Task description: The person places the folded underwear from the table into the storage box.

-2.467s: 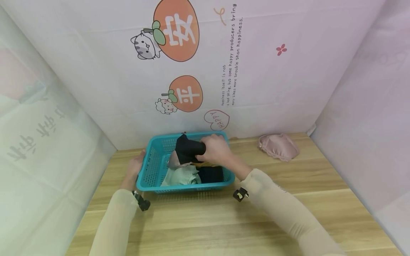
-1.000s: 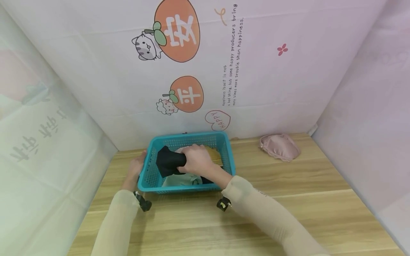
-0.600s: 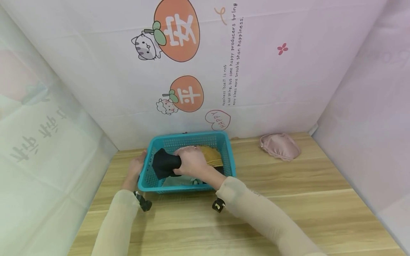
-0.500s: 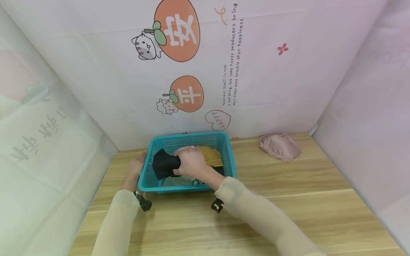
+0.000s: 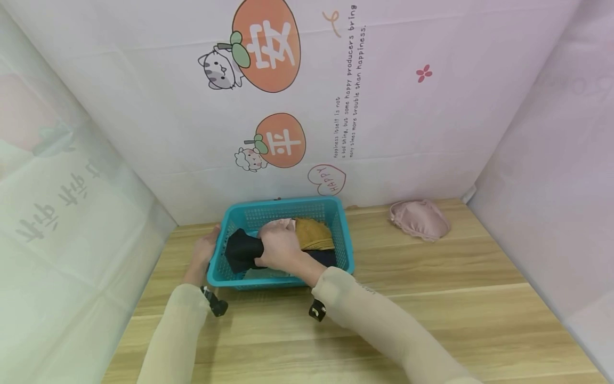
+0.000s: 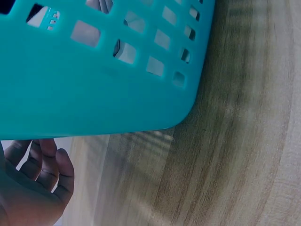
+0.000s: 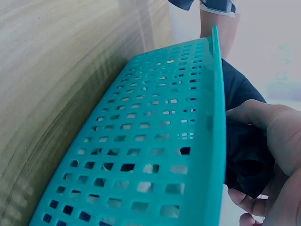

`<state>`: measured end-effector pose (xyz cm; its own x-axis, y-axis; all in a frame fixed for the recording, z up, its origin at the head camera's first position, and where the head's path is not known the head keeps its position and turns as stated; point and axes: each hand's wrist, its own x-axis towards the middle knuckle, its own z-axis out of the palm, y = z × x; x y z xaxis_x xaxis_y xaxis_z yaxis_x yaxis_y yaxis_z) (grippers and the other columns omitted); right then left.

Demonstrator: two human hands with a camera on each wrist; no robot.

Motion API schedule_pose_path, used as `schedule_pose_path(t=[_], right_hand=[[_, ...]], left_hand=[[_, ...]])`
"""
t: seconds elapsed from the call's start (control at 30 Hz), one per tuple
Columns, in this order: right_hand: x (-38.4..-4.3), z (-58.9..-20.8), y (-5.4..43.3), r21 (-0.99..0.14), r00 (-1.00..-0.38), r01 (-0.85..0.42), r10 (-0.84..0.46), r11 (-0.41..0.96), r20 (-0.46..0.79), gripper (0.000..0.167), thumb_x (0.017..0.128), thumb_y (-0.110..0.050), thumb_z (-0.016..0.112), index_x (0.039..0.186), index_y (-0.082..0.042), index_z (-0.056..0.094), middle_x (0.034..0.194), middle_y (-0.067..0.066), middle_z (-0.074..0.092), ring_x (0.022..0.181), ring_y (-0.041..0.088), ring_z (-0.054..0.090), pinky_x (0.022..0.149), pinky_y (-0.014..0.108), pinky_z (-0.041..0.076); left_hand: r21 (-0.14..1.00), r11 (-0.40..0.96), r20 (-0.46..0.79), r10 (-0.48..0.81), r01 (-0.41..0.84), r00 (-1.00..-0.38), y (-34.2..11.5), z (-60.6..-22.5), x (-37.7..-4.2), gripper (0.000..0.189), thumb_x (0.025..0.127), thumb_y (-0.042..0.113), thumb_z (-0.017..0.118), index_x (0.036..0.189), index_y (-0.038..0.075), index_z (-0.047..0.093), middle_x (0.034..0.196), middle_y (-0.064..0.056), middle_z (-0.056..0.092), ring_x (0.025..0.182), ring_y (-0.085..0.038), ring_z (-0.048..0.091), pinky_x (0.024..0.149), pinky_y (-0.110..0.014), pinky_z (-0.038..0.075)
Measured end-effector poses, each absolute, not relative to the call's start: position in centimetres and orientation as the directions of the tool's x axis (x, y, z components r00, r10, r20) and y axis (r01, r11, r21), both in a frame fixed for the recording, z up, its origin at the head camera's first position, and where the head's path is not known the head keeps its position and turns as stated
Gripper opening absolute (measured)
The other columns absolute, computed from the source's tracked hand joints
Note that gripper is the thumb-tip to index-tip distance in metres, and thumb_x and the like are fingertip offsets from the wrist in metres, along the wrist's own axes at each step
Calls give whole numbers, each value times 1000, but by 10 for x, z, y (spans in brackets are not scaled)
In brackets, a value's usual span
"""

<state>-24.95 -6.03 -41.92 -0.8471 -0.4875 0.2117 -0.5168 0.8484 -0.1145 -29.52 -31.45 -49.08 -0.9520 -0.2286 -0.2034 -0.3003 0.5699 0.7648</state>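
Observation:
My right hand pinches a folded black garment low inside the turquoise plastic basket, at its left part. In the right wrist view the thumb lies on the black garment just past the basket's rim. My left hand holds the basket's left side from outside; the left wrist view has its curled fingers at the basket's edge, the thumb hidden. Beside the black garment lie a pink piece, a mustard one, a dark folded one and a pale green one, partly covered.
A pink satin garment with lace trim lies on the wooden table, right of the basket. Printed cloth walls stand close behind the basket and on both sides.
My right hand has carried the black garment left and down, from over the basket's middle into its left part, uncovering the mustard and dark pieces. My left hand stays at the basket's side.

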Motion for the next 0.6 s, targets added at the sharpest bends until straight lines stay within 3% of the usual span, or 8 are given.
schedule_pose_path(t=[0.17,0.3,0.4,0.6], right_hand=[[-250,-425,-68,-95,-873,-480,-463,872,152,38,80,-55,78,101,-24,70,90,-5,69,94,18,64,96,46,48],[-249,-429,-73,-79,-882,-470,-465,879,79,56,79,-63,76,119,-24,69,116,-6,70,118,21,59,108,52,42],[-248,-430,-75,-67,-884,-468,-466,881,40,75,77,-71,72,135,-25,61,139,-6,60,135,25,49,115,56,35],[-248,-431,-75,-78,-880,-476,-473,876,49,78,77,-72,71,138,-25,60,147,-4,55,138,26,46,116,56,34]], left_hand=[[769,568,-198,-224,-293,-954,-313,-489,-294,95,96,77,20,150,1,40,155,-28,37,143,-48,35,116,-59,32],[789,528,-216,-239,-314,-947,-310,-487,-292,90,98,73,23,149,1,42,151,-28,42,139,-47,42,112,-58,37],[804,489,-243,-250,-339,-937,-309,-487,-292,87,98,72,26,149,3,43,149,-27,45,134,-44,47,110,-56,41],[812,463,-265,-249,-355,-932,-309,-487,-292,85,99,71,26,150,5,42,149,-25,45,133,-41,48,109,-55,41]])
